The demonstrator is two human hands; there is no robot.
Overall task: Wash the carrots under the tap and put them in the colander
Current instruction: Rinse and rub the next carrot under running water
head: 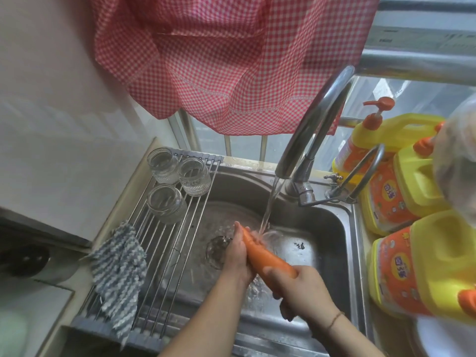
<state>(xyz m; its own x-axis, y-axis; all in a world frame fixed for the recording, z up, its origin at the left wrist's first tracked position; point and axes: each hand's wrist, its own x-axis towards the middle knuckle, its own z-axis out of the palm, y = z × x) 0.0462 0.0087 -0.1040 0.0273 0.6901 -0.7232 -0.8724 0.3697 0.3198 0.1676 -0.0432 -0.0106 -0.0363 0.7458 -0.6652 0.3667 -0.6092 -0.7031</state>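
An orange carrot (265, 257) lies slanted over the steel sink (334, 235), its thin end up under the stream of water (269, 204) that falls from the curved tap (316, 119). My right hand (301, 292) grips the carrot's thick lower end. My left hand (238, 253) wraps the upper part from the left, fingers curled around it near the water. No colander shows in this view.
A roll-up wire rack (177, 228) covers the sink's left side, bearing three upturned glass jars (167, 202) and a blue-white cloth (119, 269). Several yellow detergent bottles (422, 266) crowd the right counter. A red checked curtain (226, 60) hangs above.
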